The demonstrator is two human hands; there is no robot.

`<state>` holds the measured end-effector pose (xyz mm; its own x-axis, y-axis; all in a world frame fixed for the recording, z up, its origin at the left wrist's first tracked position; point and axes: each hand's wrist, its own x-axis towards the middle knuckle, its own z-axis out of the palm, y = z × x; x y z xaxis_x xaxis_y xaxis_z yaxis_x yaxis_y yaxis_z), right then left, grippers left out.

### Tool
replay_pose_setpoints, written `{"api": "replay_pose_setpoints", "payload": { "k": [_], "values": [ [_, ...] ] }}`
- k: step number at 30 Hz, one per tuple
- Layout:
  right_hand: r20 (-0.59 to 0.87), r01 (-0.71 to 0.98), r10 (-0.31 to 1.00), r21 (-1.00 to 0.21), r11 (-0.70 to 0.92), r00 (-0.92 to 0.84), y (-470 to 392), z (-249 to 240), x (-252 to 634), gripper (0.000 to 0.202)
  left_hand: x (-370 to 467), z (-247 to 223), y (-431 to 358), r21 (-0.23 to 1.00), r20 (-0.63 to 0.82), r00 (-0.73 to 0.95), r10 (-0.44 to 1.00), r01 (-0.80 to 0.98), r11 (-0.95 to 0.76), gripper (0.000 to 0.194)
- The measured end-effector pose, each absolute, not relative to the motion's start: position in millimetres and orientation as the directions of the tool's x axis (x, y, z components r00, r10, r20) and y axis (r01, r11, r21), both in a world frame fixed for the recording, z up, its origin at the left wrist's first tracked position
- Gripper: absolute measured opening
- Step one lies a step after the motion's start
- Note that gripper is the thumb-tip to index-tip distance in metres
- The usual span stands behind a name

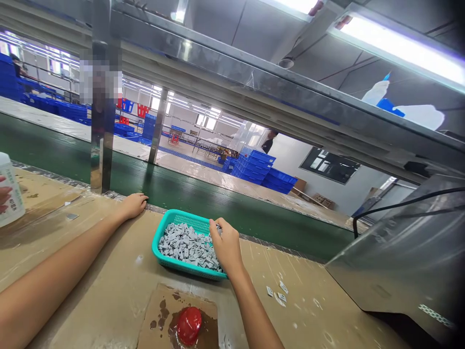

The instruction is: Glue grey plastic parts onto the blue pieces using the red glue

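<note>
A green plastic basket [176, 262] full of small grey plastic parts [187, 245] sits on the tabletop beside the conveyor. My right hand [227, 245] is closed over its right end, the thumb by the rim; some of the fingertips are hidden. To the left of the basket and apart from it, my left hand [133, 205] rests on the table's far edge with nothing visible in it, fingers loosely laid down. In front of the basket, a wet red rounded object [189, 325] stands on a damp piece of cardboard [154, 315].
Several loose grey parts [281, 294] lie right of my right forearm. A co-worker's fingers [4, 194] hold a white bottle [13, 196] at the left edge. Beyond runs a green conveyor belt [189, 194]. A metal post [101, 145] and a sheet-metal panel [403, 261] flank the place.
</note>
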<state>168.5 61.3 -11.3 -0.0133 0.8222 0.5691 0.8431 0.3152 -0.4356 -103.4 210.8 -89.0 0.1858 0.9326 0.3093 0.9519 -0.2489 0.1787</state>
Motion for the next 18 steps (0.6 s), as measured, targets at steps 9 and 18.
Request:
{"api": "replay_pose_setpoints", "payload": {
  "k": [9, 18],
  "values": [
    [0.582, 0.794, 0.813, -0.487, 0.364, -0.016, 67, -20, 169, 0.03, -105, -95, 216, 0.244, 0.339, 0.155, 0.928, 0.938, -0.246, 0.046],
    [0.566, 0.741, 0.824, -0.561, 0.368, 0.019, 70, -24, 179, 0.026, -107, -102, 222, 0.331, 0.375, 0.098, 0.922, 0.915, -0.232, 0.045]
  ]
}}
